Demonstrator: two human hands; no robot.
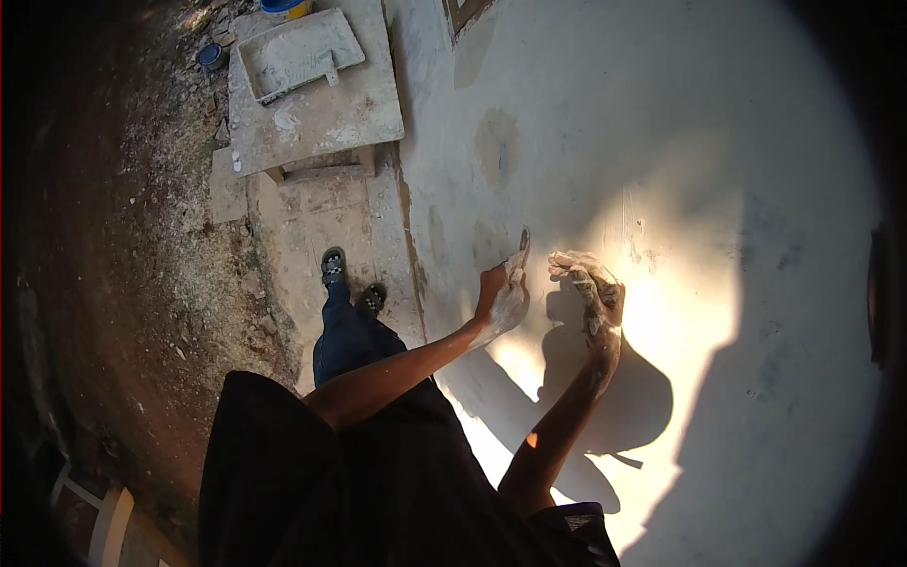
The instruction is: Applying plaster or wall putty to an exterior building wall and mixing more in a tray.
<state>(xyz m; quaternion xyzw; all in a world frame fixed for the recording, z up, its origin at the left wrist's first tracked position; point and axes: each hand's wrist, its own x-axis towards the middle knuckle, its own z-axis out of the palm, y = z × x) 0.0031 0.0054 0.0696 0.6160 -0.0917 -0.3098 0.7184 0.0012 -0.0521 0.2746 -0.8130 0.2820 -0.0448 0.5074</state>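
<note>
Wall [567,142] is to our right and is the surface nearest both hands; can't confirm contact from this angle. Left hand [505,295]: smeared white, a slim upright shape at its top. Finger or tool edge, can't tell, so its grip is unclear too. Right hand [597,291]: also white-coated, just right of the left one, fingers bent over toward it; can't tell if anything is inside. Small gap between the two hands. Sunlit patch and our shadow sit on the wall around the right hand; darker patches are up and left.

Containers: tray [283,45] on the table [350,123], well apart from our hands, whitish residue across its inside, a pale piece with a short handle at its near right side. Blue-and-yellow tub [283,8] behind the tray, cut off by the frame, contents hidden. Dark blue pot [212,57] left of the table, contents too small to make out.
</note>
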